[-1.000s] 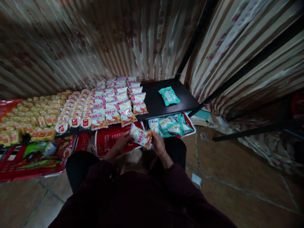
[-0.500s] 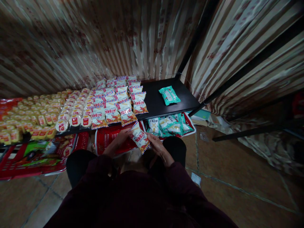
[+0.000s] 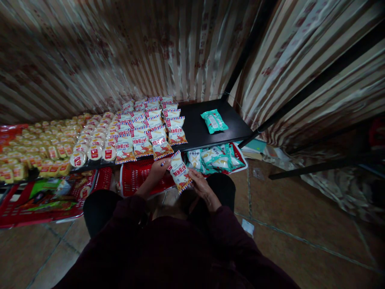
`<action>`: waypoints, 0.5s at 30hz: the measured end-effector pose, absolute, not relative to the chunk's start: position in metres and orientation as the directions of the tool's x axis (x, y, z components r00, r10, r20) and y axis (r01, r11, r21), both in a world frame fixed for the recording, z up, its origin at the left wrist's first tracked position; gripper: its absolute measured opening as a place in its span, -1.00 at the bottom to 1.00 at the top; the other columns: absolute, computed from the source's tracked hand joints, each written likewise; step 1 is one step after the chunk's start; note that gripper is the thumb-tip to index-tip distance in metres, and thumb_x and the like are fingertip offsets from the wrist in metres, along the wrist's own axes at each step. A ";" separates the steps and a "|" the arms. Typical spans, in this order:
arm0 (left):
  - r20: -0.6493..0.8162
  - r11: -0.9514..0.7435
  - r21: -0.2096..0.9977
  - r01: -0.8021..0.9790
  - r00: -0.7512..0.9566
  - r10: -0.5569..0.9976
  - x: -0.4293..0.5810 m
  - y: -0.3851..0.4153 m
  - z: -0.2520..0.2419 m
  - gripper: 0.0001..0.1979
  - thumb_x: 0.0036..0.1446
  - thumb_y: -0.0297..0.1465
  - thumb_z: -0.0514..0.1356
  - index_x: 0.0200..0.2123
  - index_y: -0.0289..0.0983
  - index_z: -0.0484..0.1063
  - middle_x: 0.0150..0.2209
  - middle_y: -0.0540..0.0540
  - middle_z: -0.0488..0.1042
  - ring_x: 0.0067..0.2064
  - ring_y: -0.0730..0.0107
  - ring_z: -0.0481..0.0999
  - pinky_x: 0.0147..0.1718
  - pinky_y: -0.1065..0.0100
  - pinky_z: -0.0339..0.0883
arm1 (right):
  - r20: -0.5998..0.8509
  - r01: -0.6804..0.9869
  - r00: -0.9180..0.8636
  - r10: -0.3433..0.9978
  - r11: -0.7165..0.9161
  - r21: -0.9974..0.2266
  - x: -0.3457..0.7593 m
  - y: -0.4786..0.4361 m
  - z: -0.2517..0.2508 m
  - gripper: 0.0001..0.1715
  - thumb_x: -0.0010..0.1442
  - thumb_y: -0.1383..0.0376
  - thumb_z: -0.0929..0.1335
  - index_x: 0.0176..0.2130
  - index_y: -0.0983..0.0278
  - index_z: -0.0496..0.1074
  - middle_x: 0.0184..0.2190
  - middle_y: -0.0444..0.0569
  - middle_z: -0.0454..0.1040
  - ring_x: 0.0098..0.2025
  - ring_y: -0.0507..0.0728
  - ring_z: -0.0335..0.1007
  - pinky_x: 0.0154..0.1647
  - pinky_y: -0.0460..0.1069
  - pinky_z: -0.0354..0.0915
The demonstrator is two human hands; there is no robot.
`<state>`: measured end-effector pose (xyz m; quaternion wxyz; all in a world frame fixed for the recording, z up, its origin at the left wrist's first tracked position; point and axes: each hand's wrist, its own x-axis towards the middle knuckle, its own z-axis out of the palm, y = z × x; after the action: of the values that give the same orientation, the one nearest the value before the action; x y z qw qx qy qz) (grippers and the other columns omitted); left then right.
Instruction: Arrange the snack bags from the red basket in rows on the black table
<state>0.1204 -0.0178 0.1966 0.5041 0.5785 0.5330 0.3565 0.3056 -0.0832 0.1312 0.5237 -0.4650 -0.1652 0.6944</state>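
Both my hands hold one white snack packet with red and blue print, just below the front edge of a low black shelf. My left hand grips its upper left corner; my right hand pinches its lower right side. On the shelf, rows of the same white packets lie side by side, the nearest one just above the held packet. A single teal packet lies alone on the shelf's bare right part.
Round red-and-white snacks and yellow snacks fill the shelf's left. Beneath stand a red basket, a basket of teal packets and another red basket at left. Striped curtains hang behind. Tiled floor lies to the right.
The held packet has turned from lying crosswise to nearly upright and risen a little toward the shelf edge. Both hands kept their grip.
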 end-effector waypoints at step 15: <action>-0.163 0.119 0.971 0.205 0.214 0.963 0.132 -0.017 0.209 -0.64 0.00 -0.08 0.14 -0.45 -0.28 0.40 -0.42 -0.05 0.48 -0.28 0.30 0.40 -0.25 0.34 0.28 | -0.434 -0.611 -0.013 0.901 -0.351 -0.709 0.308 -0.086 0.140 -0.53 -0.26 0.13 0.57 -0.31 0.20 0.49 -0.41 -0.15 0.57 -0.42 0.05 0.45 -0.34 -0.06 0.34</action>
<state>0.1318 -0.0166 0.2088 0.5388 0.5628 0.5188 0.3517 0.3079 -0.0857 0.1403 0.5458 -0.4422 -0.1636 0.6927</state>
